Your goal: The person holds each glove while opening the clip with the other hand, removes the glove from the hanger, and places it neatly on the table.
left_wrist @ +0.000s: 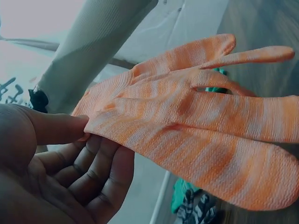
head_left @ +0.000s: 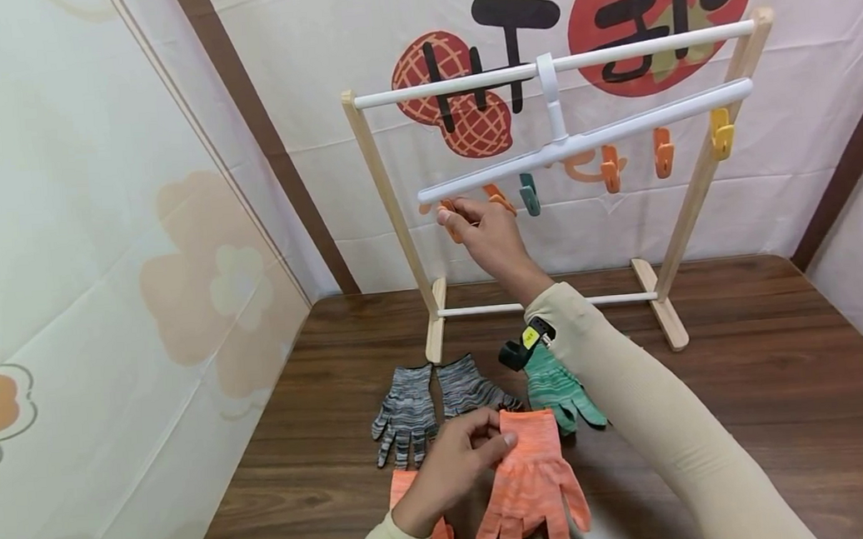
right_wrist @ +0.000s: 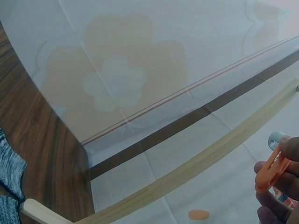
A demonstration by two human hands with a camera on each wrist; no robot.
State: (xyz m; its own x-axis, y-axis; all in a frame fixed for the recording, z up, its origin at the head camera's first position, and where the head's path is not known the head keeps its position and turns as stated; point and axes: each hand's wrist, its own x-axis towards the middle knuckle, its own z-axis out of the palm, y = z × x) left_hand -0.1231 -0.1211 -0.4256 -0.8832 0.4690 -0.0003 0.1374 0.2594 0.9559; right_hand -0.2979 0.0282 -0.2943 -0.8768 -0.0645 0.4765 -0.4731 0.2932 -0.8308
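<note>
My left hand (head_left: 453,466) pinches an orange striped knit glove (head_left: 531,484) near its cuff, thumb on one side and curled fingers on the other. The glove hangs with its fingers toward the table's near side, spread wide in the left wrist view. Up at the left end of a white hanger (head_left: 617,133), my right hand (head_left: 495,236) pinches an orange clip (right_wrist: 271,173) between thumb and fingers. A second orange glove (head_left: 402,486) lies partly hidden beneath my left forearm.
A wooden rack (head_left: 387,197) with a white top rod carries the hanger. Along it hang a green clip (head_left: 529,194), a yellow clip (head_left: 723,134) and several orange ones. Behind my left hand lie a grey striped glove pair (head_left: 408,405) and green gloves (head_left: 560,382).
</note>
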